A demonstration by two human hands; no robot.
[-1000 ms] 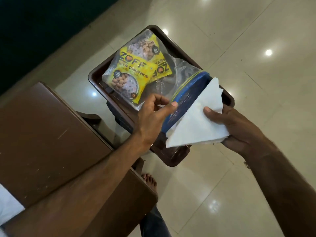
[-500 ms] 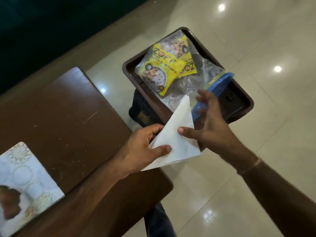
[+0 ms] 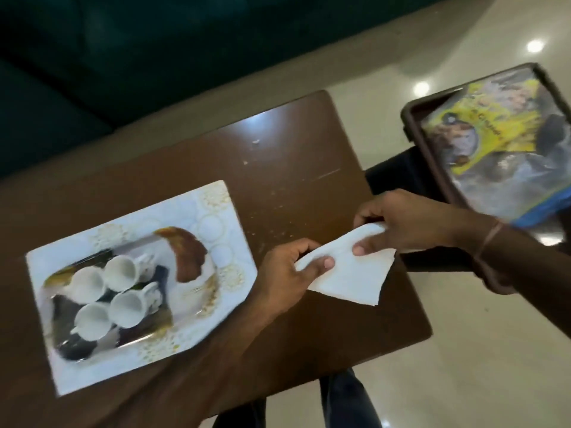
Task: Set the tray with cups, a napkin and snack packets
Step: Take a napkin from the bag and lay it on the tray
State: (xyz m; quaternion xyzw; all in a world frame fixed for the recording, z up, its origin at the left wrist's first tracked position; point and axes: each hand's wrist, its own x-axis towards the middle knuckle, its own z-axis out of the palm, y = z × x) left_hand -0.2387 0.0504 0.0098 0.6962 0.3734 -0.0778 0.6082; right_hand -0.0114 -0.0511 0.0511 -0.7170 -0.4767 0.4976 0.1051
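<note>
A white folded napkin (image 3: 349, 273) hangs over the brown table, held at both ends. My left hand (image 3: 287, 273) pinches its left corner, my right hand (image 3: 404, 223) grips its upper right edge. To the left lies a white patterned tray (image 3: 216, 211) with several white cups (image 3: 120, 291) lying on their sides in a cluster. At the right, a dark brown tray (image 3: 411, 118) holds a clear zip bag with yellow snack packets (image 3: 494, 118) inside.
The brown table (image 3: 293, 156) has a few crumbs and scratches on its top and ends just right of my hands. The dark tray rests on a black stand (image 3: 389, 177) over a glossy tiled floor (image 3: 463, 366). A dark sofa fills the far side.
The view has swung left, bringing the white tray with cups into sight. Both hands carried the napkin away from the dark tray and over the table.
</note>
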